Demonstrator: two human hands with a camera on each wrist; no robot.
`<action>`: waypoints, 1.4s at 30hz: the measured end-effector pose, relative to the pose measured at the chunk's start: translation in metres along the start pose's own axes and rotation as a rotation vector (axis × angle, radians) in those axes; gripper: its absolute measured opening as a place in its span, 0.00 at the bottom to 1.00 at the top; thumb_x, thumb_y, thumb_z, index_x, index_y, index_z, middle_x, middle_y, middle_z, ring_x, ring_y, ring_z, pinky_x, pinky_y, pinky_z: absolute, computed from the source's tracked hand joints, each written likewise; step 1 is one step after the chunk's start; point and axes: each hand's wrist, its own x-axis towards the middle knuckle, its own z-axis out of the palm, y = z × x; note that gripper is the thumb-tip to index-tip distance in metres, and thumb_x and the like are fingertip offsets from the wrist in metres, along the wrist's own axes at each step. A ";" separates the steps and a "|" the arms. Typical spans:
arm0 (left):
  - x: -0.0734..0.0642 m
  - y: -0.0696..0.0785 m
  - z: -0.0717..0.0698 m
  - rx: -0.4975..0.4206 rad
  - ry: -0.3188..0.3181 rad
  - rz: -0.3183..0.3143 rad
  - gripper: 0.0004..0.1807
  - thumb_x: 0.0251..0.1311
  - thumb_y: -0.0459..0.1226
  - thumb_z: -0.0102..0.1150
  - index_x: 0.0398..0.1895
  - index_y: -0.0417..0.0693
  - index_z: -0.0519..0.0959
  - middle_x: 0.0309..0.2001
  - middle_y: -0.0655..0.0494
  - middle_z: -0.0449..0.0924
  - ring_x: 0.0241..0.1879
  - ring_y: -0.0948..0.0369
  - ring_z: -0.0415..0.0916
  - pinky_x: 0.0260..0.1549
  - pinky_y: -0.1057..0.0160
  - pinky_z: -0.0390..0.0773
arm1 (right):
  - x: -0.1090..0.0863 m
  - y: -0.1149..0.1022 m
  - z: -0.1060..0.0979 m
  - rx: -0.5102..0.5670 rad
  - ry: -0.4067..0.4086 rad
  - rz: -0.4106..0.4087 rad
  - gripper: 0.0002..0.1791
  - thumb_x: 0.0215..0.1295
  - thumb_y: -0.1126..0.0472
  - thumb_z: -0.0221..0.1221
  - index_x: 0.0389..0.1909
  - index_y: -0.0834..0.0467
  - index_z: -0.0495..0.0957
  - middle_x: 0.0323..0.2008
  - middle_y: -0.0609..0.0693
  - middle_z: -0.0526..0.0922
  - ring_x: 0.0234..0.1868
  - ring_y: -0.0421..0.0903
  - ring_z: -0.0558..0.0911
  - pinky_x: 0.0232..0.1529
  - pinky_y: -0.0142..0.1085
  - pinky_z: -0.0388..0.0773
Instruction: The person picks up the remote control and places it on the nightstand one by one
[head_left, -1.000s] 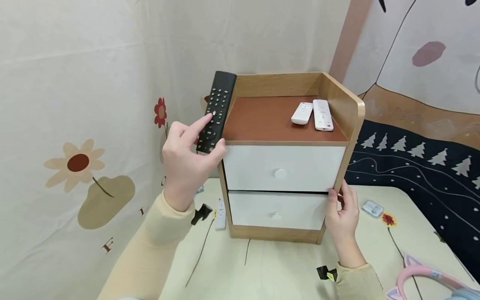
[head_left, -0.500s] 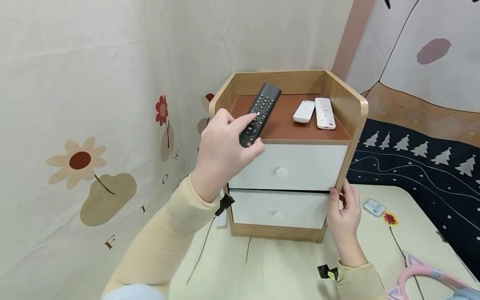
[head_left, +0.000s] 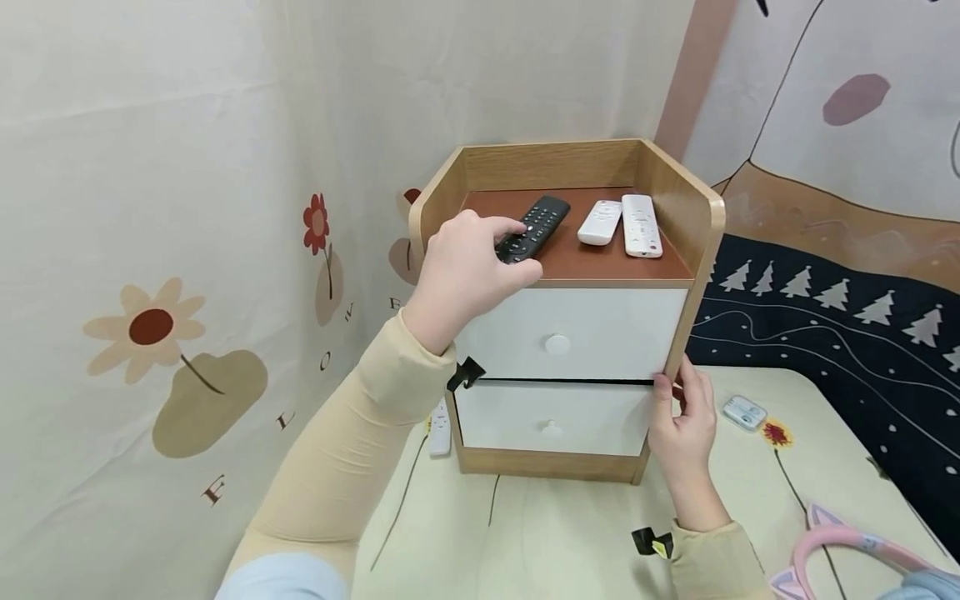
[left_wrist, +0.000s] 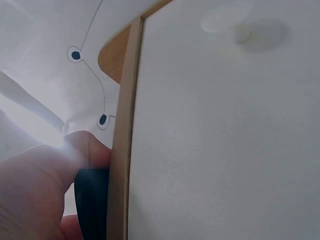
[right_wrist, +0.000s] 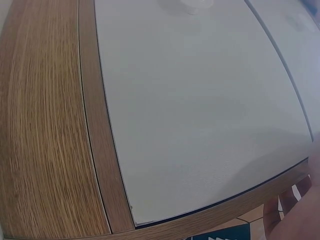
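Placing seems the step, probably needing gentle release next: left hand (head_left: 471,271) pinches the black remote (head_left: 546,222) near the front edge of the cabinet (head_left: 615,329), right hand (head_left: 686,435) grips the right edge

The black remote (head_left: 546,218), slim and covered in pale buttons, lay keypad up in the left grip (head_left: 472,265), its far end slanting away and to the right, over the cabinet's brown top (head_left: 592,267); whether it touched was unclear. The wood-edged cabinet (head_left: 681,196) stood upright between the grips, two white drawers (head_left: 607,329) closed, its right edge held in the right grip (head_left: 684,429).
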 end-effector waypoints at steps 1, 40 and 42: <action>0.001 0.000 0.000 -0.002 -0.004 -0.006 0.28 0.53 0.46 0.65 0.61 0.59 0.90 0.45 0.55 0.86 0.45 0.57 0.76 0.40 0.56 0.76 | 0.000 0.000 0.000 -0.001 0.003 -0.005 0.26 0.78 0.71 0.61 0.75 0.67 0.76 0.53 0.23 0.72 0.56 0.21 0.76 0.59 0.14 0.73; 0.050 -0.006 0.012 0.046 -0.264 0.052 0.28 0.74 0.56 0.66 0.73 0.62 0.82 0.66 0.61 0.88 0.65 0.61 0.83 0.68 0.56 0.78 | -0.001 0.001 0.002 0.008 0.013 -0.007 0.27 0.75 0.74 0.61 0.73 0.70 0.76 0.51 0.26 0.74 0.55 0.22 0.77 0.59 0.14 0.75; 0.050 -0.008 0.011 0.028 -0.270 0.058 0.27 0.75 0.54 0.66 0.73 0.62 0.83 0.66 0.62 0.87 0.67 0.61 0.82 0.69 0.56 0.77 | -0.001 0.000 0.002 0.010 0.017 -0.019 0.26 0.77 0.72 0.61 0.73 0.69 0.76 0.51 0.29 0.75 0.55 0.22 0.77 0.59 0.14 0.75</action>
